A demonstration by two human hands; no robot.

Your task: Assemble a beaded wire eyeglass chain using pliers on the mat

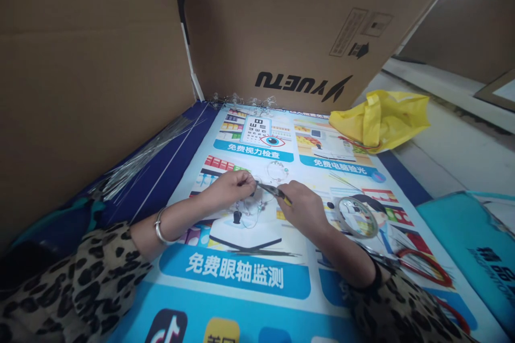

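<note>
The left hand point(235, 186) is pinching its fingertips together on the beaded wire point(259, 207), which is dangling at 6 o'clock of them, while the right hand point(301, 204) is clamping around the pliers point(278, 193); whether their tips are biting the wire, I cannot tell. Clock directions are running from the pliers' tips: the poster point(298, 228) is showing "免费视力检查" at 12, "免费电脑验光" between 2 and 3, and "免费眼轴监测" near 6. At 1, the cardboard point(241, 27) is displaying "YUETU" upside down. A yellow bag point(396, 118) is lying at 2, clear tape point(374, 228) between 3 and 4, red-handled scissors point(446, 277) at 4; farther right, a teal bag point(454, 225) is reading "精品".
</note>
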